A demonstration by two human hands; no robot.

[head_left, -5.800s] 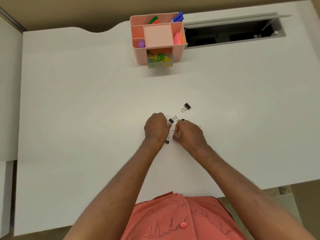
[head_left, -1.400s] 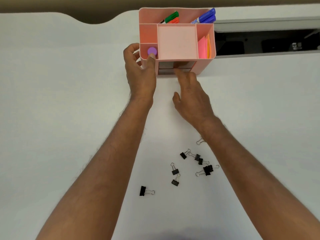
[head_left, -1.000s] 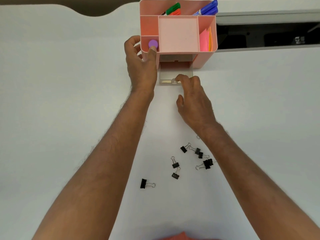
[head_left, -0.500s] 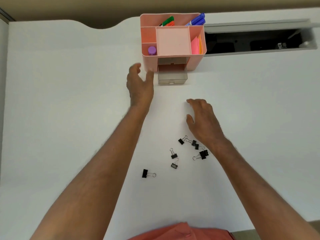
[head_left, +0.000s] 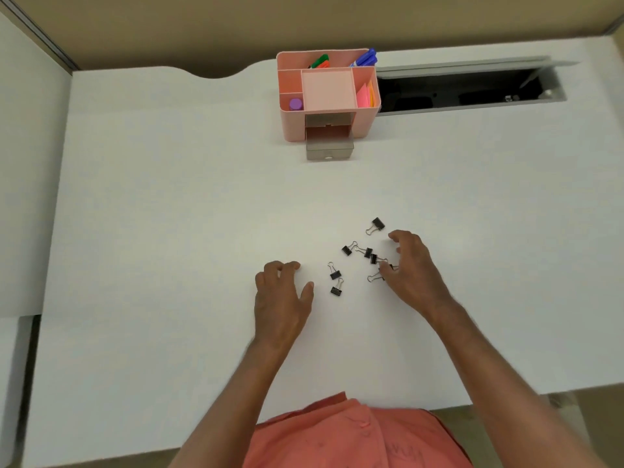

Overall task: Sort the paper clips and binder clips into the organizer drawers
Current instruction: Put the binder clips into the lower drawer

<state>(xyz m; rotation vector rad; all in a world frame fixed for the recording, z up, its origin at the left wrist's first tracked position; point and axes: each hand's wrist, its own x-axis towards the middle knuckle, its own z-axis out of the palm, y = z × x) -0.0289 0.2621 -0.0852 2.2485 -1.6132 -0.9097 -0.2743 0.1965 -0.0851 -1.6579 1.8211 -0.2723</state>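
Right hand (head_left: pixel 410 271) hovers over the scattered binder clips (head_left: pixel 366 253) on the white desk (head_left: pixel 169 214), fingers curled but spread, thumb just touching one clip. Left hand (head_left: pixel 280 298) rests palm-down beside them, fingers loose, holding nothing. Far back, the pink organizer (head_left: pixel 329 96) sits with its lower drawer (head_left: pixel 329 148) pulled out and no clips visible in it.

The wide white bench (head_left: pixel 169 197) had a smooth, matt top. The pink plastic organizer (head_left: pixel 366 121) looked smooth with a dull sheen, and its pulled-out drawer of smoky translucent plastic (head_left: pixel 330 151) looked glossier. The small black binder clips (head_left: pixel 368 252) had matt black bodies and thin, shiny wire handles of metal. The coral shirt (head_left: pixel 337 437) was soft matt cloth.
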